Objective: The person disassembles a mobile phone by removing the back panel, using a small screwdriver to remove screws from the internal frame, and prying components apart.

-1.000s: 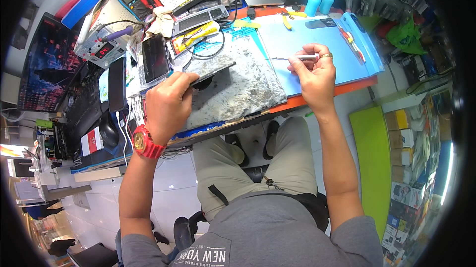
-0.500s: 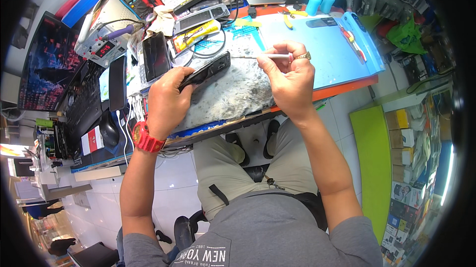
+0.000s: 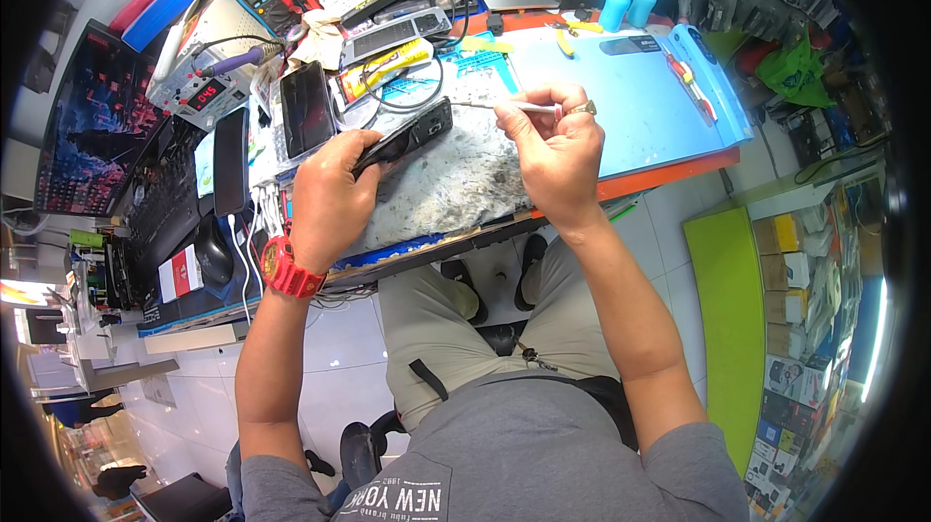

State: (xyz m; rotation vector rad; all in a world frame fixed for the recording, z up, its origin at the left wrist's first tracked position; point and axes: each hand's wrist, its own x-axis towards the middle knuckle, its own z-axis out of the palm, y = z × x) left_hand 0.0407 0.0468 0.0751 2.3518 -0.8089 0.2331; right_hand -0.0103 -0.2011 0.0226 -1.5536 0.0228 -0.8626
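My left hand (image 3: 335, 194) is closed round one end of a black smartphone (image 3: 415, 137), holding it tilted on its long edge above a stained grey work mat (image 3: 456, 192). Between the thumb and fingers of my right hand (image 3: 558, 158) is a slim screwdriver (image 3: 535, 108) with a pale pinkish handle. Its thin metal shaft points left, and the tip is at or very near the phone's far end; contact cannot be made out. The phone's lower end is hidden by my left hand.
Left of the mat lie two dark phones (image 3: 305, 110) (image 3: 231, 163), a soldering iron (image 3: 238, 58) and a mouse (image 3: 215, 250). Behind are a yellow tube (image 3: 388, 66) and a looped black cable (image 3: 438, 85). A blue mat (image 3: 630, 105) on the right bears tweezers (image 3: 690, 85); blue bottles (image 3: 616, 6) stand behind it.
My right hand has moved slightly left and up, bringing the screwdriver's tip to the phone's far end. The phone has turned a little, showing more of its broad side.
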